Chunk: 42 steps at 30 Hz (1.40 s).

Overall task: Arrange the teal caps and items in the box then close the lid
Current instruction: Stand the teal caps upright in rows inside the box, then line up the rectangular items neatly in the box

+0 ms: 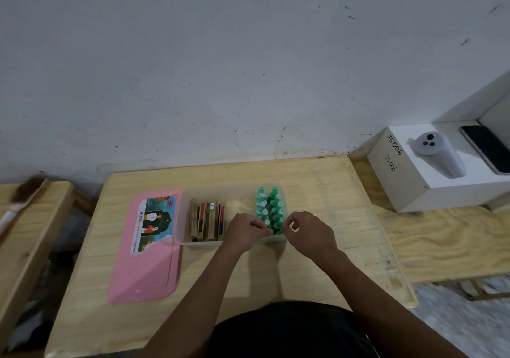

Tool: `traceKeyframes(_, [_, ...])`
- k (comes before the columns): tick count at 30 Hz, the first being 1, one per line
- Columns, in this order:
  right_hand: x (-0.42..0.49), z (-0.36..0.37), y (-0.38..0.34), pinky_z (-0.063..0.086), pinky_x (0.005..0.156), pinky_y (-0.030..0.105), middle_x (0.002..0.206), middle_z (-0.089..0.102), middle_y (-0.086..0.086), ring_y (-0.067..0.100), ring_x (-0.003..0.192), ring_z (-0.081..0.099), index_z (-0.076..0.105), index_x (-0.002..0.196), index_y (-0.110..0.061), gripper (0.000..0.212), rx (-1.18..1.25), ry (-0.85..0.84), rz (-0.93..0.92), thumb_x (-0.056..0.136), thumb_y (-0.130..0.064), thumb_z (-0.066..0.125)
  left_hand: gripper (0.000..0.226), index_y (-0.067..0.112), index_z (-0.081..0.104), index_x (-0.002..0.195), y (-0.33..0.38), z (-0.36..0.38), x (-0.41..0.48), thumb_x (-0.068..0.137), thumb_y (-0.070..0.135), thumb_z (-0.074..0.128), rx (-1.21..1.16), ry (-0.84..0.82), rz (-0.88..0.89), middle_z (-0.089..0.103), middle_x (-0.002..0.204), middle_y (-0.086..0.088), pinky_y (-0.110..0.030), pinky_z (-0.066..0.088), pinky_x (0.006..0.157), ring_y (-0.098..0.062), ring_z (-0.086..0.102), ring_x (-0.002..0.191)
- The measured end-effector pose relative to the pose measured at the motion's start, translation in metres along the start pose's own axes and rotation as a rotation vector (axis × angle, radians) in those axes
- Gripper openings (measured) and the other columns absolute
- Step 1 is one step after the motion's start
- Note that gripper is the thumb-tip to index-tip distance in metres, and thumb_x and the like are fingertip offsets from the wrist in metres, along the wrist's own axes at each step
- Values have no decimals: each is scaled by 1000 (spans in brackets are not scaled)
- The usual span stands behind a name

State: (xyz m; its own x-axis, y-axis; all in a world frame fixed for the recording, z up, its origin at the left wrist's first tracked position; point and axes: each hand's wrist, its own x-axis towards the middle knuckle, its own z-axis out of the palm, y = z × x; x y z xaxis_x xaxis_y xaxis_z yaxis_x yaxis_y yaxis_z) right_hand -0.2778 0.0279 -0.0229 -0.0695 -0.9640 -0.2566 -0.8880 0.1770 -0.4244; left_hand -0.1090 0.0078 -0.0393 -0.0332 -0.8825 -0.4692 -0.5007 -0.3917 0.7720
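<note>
Head view: we see a clear plastic box (184, 221) in the middle of the wooden table (276, 272), lid off. Pink lid (143, 272) lies flat just left of the box, touching or nearly so; we'd say it is parked there for a quick close. Inside the box, wooden blocks (207, 219) stand on edge in the left part, and teal caps (271, 205) stand in two rows running near to far in the right part, probably packed tight to save room. Left hand (244, 232) and right hand (310, 232) sit at the near end of the cap rows, a little apart, fingers curled and pinched. We can't tell whether either is actually clamped on a cap. We judge arranging is nearly done and closing is left. White carton (430, 192) far right is unrelated.
</note>
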Motion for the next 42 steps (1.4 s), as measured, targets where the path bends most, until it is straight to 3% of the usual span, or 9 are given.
traceKeyframes(6, [4, -5, -3, 42, 66, 27, 98, 62, -13, 9, 81, 59, 64, 95, -36, 13, 29, 18, 4, 88, -44, 55, 18, 12, 77, 86, -1, -28, -2, 75, 26, 79, -25, 25, 43, 74, 82, -1, -16, 45, 60, -11, 66, 76])
traceKeyframes(9, [9, -11, -13, 41, 65, 26, 98, 62, -13, 9, 80, 59, 64, 100, -36, 16, 33, 71, -41, 89, -42, 55, 19, 10, 76, 90, -9, -57, 1, 80, 26, 74, 10, 335, 63, 75, 88, -6, -20, 48, 68, -14, 67, 80])
traceKeyframes(13, [16, -15, -34, 42, 65, 26, 97, 62, -13, 10, 81, 60, 65, 103, -34, 16, 45, 134, -149, 90, -39, 56, 41, 12, 64, 120, -32, -94, 1, 85, 33, 65, 194, 687, -32, 63, 122, -14, -44, 52, 91, -31, 57, 113])
traceKeyframes(16, [21, -12, -54, 44, 68, 27, 95, 61, -12, 10, 82, 59, 65, 103, -33, 16, 74, 120, -239, 89, -36, 58, 45, 3, 55, 130, -47, -110, 0, 91, 25, 59, 159, 638, -151, 57, 131, -22, -43, 45, 97, -36, 52, 121])
traceKeyframes(21, [28, 6, -82, 46, 66, 27, 92, 62, -12, 7, 77, 57, 65, 101, -33, 15, 62, -14, -356, 88, -37, 57, 26, -4, 72, 100, -55, -122, 0, 92, 7, 50, 171, 575, -128, 70, 108, -25, -28, 42, 77, -32, 64, 94])
traceKeyframes(24, [36, 22, -95, 52, 73, 31, 98, 66, -11, 11, 87, 62, 67, 102, -31, 19, -9, -187, -380, 88, -37, 56, 27, -1, 71, 108, -58, -128, 4, 91, 9, 52, 112, 537, -150, 69, 114, -24, -35, 49, 92, -34, 63, 109])
traceKeyframes(29, [45, 50, -122, 50, 80, 30, 109, 69, -6, 20, 100, 64, 66, 106, -32, 22, -46, -342, -384, 87, -32, 55, 23, 1, 71, 100, -67, -138, 14, 86, 10, 55, -114, 463, -250, 72, 103, -21, -46, 57, 87, -37, 68, 97])
traceKeyframes(35, [52, 78, -167, 50, 78, 34, 109, 69, 0, 25, 102, 63, 66, 107, -29, 23, -99, -315, -364, 88, -32, 53, 14, 21, 70, 78, -82, -149, 22, 85, 15, 59, -284, 358, -327, 70, 107, -18, -49, 57, 87, -36, 66, 102])
traceKeyframes(42, [58, 99, -185, 49, 72, 33, 102, 69, -2, 23, 96, 64, 62, 99, -25, 18, -69, -289, -201, 83, -32, 59, 17, 14, 71, 95, -78, -151, 19, 85, 5, 60, -338, 333, -354, 64, 110, -12, -48, 60, 80, -34, 64, 99])
